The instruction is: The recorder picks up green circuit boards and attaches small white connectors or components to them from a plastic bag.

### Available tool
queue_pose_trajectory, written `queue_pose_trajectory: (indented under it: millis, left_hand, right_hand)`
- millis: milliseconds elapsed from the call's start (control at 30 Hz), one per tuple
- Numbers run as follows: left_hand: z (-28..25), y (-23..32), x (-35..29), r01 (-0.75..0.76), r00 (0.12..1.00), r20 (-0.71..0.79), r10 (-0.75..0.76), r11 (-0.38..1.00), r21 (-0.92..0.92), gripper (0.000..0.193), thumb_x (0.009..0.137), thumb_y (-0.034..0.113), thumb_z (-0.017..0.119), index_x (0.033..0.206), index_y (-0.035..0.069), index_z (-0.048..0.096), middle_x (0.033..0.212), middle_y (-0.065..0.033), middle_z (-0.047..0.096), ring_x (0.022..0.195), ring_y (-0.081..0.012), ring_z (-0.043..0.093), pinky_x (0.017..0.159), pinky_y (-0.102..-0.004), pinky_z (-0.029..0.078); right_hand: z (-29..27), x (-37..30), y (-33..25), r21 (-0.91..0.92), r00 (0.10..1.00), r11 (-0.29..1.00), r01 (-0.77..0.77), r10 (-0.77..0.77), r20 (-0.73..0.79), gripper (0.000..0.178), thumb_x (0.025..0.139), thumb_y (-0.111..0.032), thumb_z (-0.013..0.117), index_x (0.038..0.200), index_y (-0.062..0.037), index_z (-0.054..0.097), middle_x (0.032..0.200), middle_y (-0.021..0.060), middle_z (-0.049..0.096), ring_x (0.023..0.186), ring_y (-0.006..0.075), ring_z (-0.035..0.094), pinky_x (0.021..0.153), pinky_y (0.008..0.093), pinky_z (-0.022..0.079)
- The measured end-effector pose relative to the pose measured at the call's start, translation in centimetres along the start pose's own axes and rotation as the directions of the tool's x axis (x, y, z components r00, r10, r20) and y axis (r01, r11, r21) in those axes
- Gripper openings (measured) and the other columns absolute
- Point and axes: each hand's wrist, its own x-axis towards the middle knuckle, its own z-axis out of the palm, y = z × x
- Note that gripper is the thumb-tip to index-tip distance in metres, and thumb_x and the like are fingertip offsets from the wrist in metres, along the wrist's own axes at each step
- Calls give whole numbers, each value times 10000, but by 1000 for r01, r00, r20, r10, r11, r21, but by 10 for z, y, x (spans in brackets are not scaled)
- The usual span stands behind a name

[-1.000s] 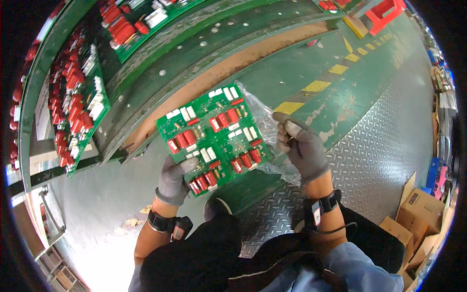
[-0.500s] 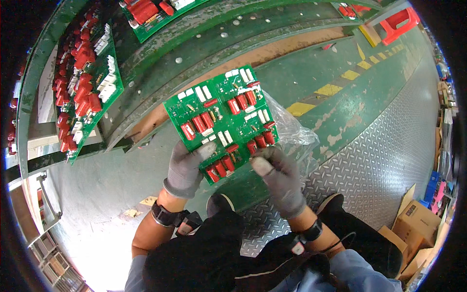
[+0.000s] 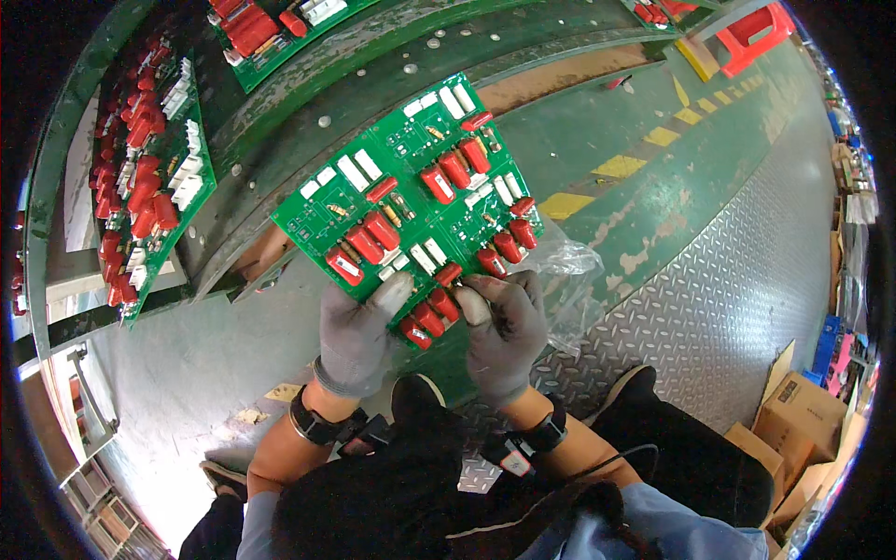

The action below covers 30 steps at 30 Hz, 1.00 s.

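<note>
A green circuit board (image 3: 420,210) with red capacitors and white connectors is held up in front of me, tilted, component side facing me. My left hand (image 3: 357,327), in a grey glove, grips its lower left edge, thumb on top and fingers hidden beneath. At the lower edge, my gloved right hand (image 3: 504,327) is closed with its thumb beside the red capacitors (image 3: 445,303); its fingertips are partly hidden. Behind that hand hangs crumpled clear plastic (image 3: 569,280).
More populated boards stand on the green metal rack: one upright board (image 3: 173,201) at left, another board (image 3: 299,37) at the top. A red plastic stool (image 3: 758,37) is far right. Cardboard boxes (image 3: 798,415) sit at right. At lower left shows another dark shoe (image 3: 224,478).
The circuit board has come up and left, looks larger and is turned slightly. My right hand has slid left along its lower edge, nearer my left hand.
</note>
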Motion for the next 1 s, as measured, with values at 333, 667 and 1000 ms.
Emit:
queue_pose_trajectory:
  millis: [333, 667, 1000]
  left_hand:
    - [7, 8, -1, 66, 997, 49, -63, 996, -54, 242, 872, 59, 532, 1108, 9, 513, 1034, -45, 578, 920, -102, 560, 794, -280, 476]
    - [9, 6, -6, 7, 1000, -2, -7, 996, -88, 335, 854, 43, 540, 1182, 36, 470, 1080, -72, 572, 913, -181, 592, 739, -326, 509]
    - [6, -1, -3, -134, 989, -61, 135, 991, 23, 264, 866, 18, 508, 1130, 12, 491, 971, -89, 596, 779, -148, 606, 627, -297, 504]
  right_hand:
    - [4, -1, 1, 232, 997, 973, 18, -1, -75, 184, 812, -176, 658, 860, -8, 601, 801, 87, 492, 740, 202, 517, 667, 291, 398]
    - [4, 13, -6, 84, 985, 985, 151, -143, -92, 152, 708, -50, 729, 774, -19, 595, 688, 101, 514, 613, 230, 520, 534, 309, 403]
    - [-4, 22, -5, 32, 969, 969, 245, -246, 37, 152, 688, -40, 739, 777, -4, 621, 626, 80, 470, 538, 171, 478, 481, 280, 357]
